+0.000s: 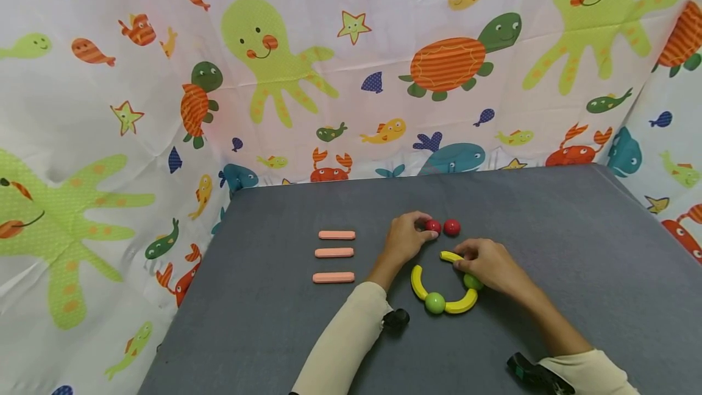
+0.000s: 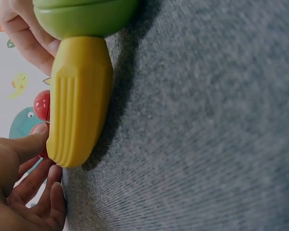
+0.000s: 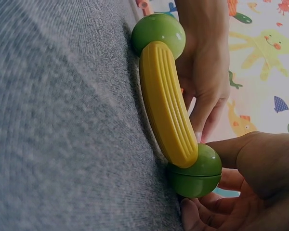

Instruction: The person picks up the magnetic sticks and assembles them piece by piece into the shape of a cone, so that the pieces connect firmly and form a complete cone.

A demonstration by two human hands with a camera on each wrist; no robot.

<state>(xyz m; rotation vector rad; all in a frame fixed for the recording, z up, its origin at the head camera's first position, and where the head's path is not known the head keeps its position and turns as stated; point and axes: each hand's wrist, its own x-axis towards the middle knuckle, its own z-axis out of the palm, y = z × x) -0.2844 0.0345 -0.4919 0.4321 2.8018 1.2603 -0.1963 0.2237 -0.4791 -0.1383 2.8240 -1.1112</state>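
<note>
My left hand [image 1: 404, 238] pinches a red ball [image 1: 433, 227] between thumb and fingers. A second red ball [image 1: 452, 227] sits just to its right. My right hand [image 1: 490, 266] grips a short curved yellow bar [image 1: 450, 256] near its right end. Below lies a partial ring of toy pieces: a yellow bar [image 1: 419, 283], a green ball [image 1: 435, 303], another yellow bar [image 1: 462, 302] and a green ball [image 1: 473, 281] by the right hand. In the right wrist view, a grooved yellow bar [image 3: 166, 103] joins two green balls, with right fingers behind the lower ball [image 3: 195, 175].
Three pink straight bars [image 1: 337, 234] lie in a column left of the left arm. All rest on a grey cloth-covered table [image 1: 263, 322]. A curtain [image 1: 351, 102] printed with sea animals hangs behind and at both sides.
</note>
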